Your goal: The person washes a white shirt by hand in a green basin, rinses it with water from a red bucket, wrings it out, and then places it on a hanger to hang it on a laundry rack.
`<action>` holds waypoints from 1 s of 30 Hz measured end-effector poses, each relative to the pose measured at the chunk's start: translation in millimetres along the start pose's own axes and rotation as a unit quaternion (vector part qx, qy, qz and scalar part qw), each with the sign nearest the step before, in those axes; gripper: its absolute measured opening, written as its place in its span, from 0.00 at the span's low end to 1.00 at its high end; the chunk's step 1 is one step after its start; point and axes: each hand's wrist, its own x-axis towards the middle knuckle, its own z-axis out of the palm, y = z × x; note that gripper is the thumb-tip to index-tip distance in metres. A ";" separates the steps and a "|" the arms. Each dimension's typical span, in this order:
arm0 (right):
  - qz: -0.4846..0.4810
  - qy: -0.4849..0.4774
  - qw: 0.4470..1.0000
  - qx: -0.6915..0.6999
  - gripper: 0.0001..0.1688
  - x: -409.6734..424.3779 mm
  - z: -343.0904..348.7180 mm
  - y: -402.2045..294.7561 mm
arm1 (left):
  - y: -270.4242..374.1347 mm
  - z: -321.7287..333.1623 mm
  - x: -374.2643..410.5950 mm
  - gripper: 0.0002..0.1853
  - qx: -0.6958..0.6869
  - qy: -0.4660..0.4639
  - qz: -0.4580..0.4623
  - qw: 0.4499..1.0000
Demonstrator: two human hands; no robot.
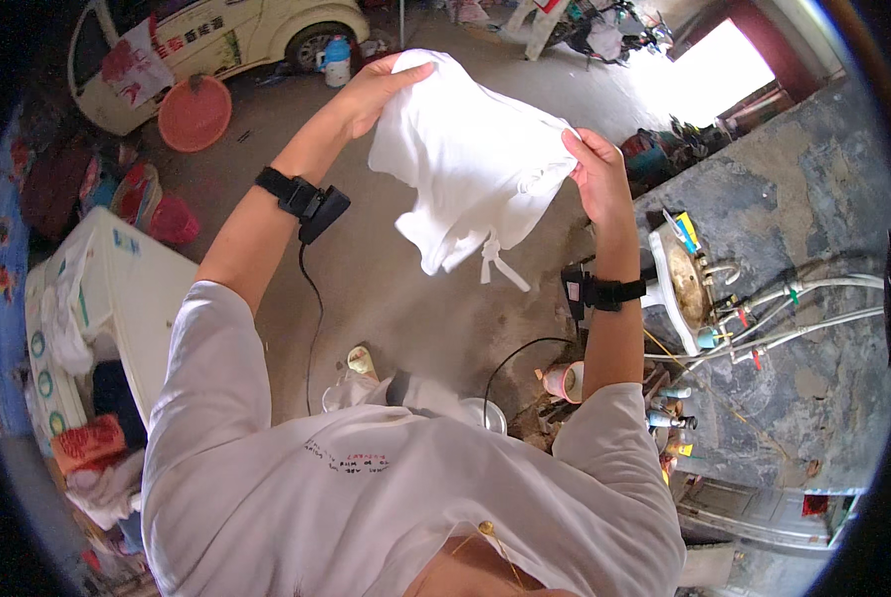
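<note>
A white cloth garment (475,149) with a knotted tie dangling from its lower edge is stretched between my two hands, held out in front of me above the concrete floor. My left hand (374,93) pinches its upper left corner, thumb on top. The right corner is gripped by my right hand (594,168), between thumb and fingers. Folds hang loosely along the garment's lower left side. Each forearm wears a black strap with a small box and a cable.
At the right, a wall-mounted washbasin (684,287) has taps and pipes beside it. A white cabinet-like appliance (124,298) with clothes stands left. Farther off are a red basin (195,113), a blue-topped flask (336,61) and a cream vehicle (255,37). A bucket (565,380) sits below my right arm.
</note>
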 end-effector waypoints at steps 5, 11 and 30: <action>-0.110 0.136 0.897 -0.406 0.13 69.0 -39.8 16.5 | -4.7 -24.7 77.1 0.19 0.003 -0.003 0.049 0.999; -0.037 0.195 0.961 -0.191 0.15 161.5 -58.9 60.7 | -17.9 -40.1 169.4 0.11 0.057 -0.049 0.048 0.996; -0.247 0.145 0.920 -0.268 0.10 491.3 -155.3 118.0 | -116.2 -77.4 496.3 0.21 0.450 0.044 0.033 0.892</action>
